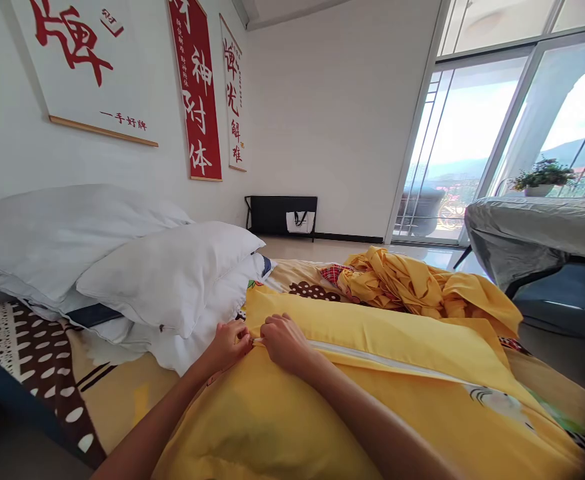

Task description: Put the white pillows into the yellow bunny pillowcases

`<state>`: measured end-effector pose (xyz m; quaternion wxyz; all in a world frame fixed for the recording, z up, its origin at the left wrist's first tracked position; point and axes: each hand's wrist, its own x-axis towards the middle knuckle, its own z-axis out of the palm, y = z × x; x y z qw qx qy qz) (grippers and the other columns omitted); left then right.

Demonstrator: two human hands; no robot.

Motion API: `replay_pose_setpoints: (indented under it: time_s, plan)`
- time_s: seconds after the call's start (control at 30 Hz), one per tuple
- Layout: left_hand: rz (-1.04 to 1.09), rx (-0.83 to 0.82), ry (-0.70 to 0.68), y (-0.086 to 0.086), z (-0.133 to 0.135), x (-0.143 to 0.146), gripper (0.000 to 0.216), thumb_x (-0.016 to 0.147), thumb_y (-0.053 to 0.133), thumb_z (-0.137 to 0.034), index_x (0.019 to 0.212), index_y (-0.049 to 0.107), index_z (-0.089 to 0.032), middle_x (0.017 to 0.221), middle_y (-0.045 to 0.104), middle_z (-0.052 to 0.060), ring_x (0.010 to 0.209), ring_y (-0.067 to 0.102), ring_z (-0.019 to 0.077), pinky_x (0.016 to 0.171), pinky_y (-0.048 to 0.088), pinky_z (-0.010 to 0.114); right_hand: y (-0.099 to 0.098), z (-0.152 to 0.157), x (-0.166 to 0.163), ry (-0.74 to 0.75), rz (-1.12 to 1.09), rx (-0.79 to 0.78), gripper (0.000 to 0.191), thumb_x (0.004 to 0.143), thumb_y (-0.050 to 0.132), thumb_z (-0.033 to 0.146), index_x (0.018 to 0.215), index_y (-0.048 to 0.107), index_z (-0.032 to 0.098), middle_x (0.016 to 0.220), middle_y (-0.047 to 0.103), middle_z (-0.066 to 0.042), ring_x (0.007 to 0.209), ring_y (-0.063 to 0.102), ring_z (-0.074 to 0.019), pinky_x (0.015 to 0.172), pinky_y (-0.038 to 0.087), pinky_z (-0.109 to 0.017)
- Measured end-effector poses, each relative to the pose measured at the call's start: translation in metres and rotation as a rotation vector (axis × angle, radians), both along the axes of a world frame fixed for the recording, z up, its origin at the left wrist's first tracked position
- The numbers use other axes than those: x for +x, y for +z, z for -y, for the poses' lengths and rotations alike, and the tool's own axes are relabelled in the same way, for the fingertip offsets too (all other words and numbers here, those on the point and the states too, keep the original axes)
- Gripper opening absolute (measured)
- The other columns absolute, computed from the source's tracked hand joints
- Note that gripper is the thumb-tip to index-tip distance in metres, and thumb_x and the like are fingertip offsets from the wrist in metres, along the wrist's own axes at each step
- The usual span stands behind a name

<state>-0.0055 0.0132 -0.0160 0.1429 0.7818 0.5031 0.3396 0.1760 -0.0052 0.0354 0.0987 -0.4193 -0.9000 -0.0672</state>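
A yellow pillowcase (402,333) lies across the bed in front of me, its near part bulging as if filled. A long slit with a white strip (387,360) along it, which looks like a zipper, runs from its left end toward the right. My left hand (229,345) pinches the pillowcase's edge at the left end of the slit. Beside it, almost touching, my right hand (285,340) is closed on the fabric there, with a small pale bit showing at its fingertips. What exactly lies between the fingers is hidden.
Several white pillows (172,267) are piled to the left. Crumpled yellow cloth (402,280) lies behind the pillowcase on the patterned bedsheet (107,380). A black rack (267,213) with a white bag (300,222) stands by the wall. A covered table (537,217) with a potted plant (542,177) is at right.
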Motion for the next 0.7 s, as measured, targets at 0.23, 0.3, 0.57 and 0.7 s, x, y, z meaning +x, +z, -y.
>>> replay_pose_setpoints:
  time_s: [0.23, 0.3, 0.57, 0.7]
  plan:
    - [0.094, 0.021, -0.006, 0.005, 0.004, 0.000, 0.025, 0.087, 0.034, -0.034, 0.067, 0.042, -0.021, 0.068, 0.047, -0.001, 0.067, 0.045, 0.0162, 0.069, 0.036, 0.031, 0.006, 0.007, 0.009, -0.011, -0.041, 0.030, 0.022, 0.092, 0.044, 0.022, 0.089, 0.066, 0.017, 0.095, 0.067, -0.007, 0.091, 0.057, -0.0176, 0.076, 0.034, -0.030]
    - [0.146, 0.019, -0.041, 0.007, 0.007, 0.000, 0.027, 0.089, 0.031, -0.037, 0.071, 0.042, -0.021, 0.070, 0.047, -0.001, 0.068, 0.046, 0.0159, 0.066, 0.038, 0.029, 0.007, 0.013, 0.016, -0.007, -0.040, 0.056, 0.023, 0.093, 0.045, 0.028, 0.090, 0.065, 0.017, 0.096, 0.066, -0.007, 0.093, 0.057, -0.0185, 0.076, 0.034, -0.031]
    - [0.170, 0.106, 0.012, 0.009, 0.008, 0.008, 0.018, 0.088, 0.037, -0.030, 0.087, 0.052, -0.020, 0.089, 0.057, 0.006, 0.088, 0.053, 0.0213, 0.085, 0.040, 0.037, 0.008, 0.023, 0.030, -0.072, 0.007, 0.074, 0.021, 0.092, 0.043, 0.017, 0.087, 0.063, 0.016, 0.092, 0.066, -0.007, 0.088, 0.058, -0.0178, 0.073, 0.033, -0.030]
    - [0.180, 0.124, -0.136, 0.015, 0.012, 0.008, 0.020, 0.088, 0.038, -0.026, 0.094, 0.057, -0.021, 0.097, 0.059, 0.007, 0.097, 0.053, 0.0210, 0.091, 0.040, 0.037, 0.013, 0.020, 0.030, -0.105, -0.028, 0.022, 0.020, 0.093, 0.043, 0.019, 0.088, 0.063, 0.017, 0.094, 0.067, -0.007, 0.088, 0.059, -0.0171, 0.072, 0.032, -0.029]
